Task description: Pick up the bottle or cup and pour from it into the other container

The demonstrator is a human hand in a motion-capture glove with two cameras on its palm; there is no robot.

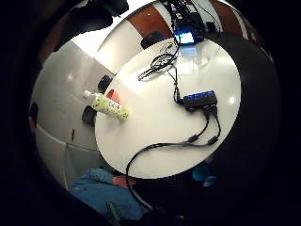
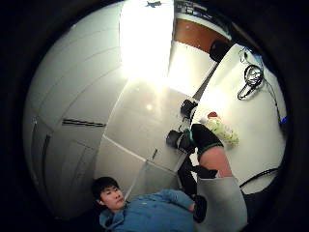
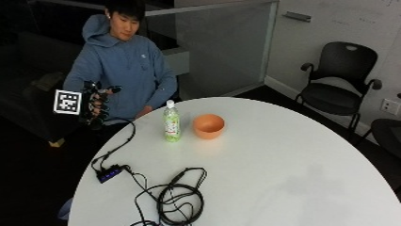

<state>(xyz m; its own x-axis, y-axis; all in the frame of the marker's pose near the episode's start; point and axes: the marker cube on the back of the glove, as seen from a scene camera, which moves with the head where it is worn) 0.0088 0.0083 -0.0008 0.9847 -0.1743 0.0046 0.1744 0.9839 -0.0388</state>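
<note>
Person seated at round white worktop (image 3: 282, 160). Gloved right hand (image 3: 97, 104) raised off the worktop's edge, well clear of the surface, not touching anything. Can't tell finger state, too small and dark in outside view, and palm views don't settle it.

Bottle (image 3: 171, 122) upright w/ white cap and green label, standing on worktop near the person's side. Orange bowl (image 3: 208, 125) just beside it, apart, no contact. Bottle also shows in little-finger palm view (image 1: 107, 105), on the worktop near its edge.

Bare left hand (image 3: 145, 111) rests at worktop edge behind the bottle.

Black cable coil (image 3: 180, 202) and a small hub w/ blue lights (image 3: 109, 174) lie on the near side, well apart from the bottle. Black chair (image 3: 338, 89) past the far side.
</note>
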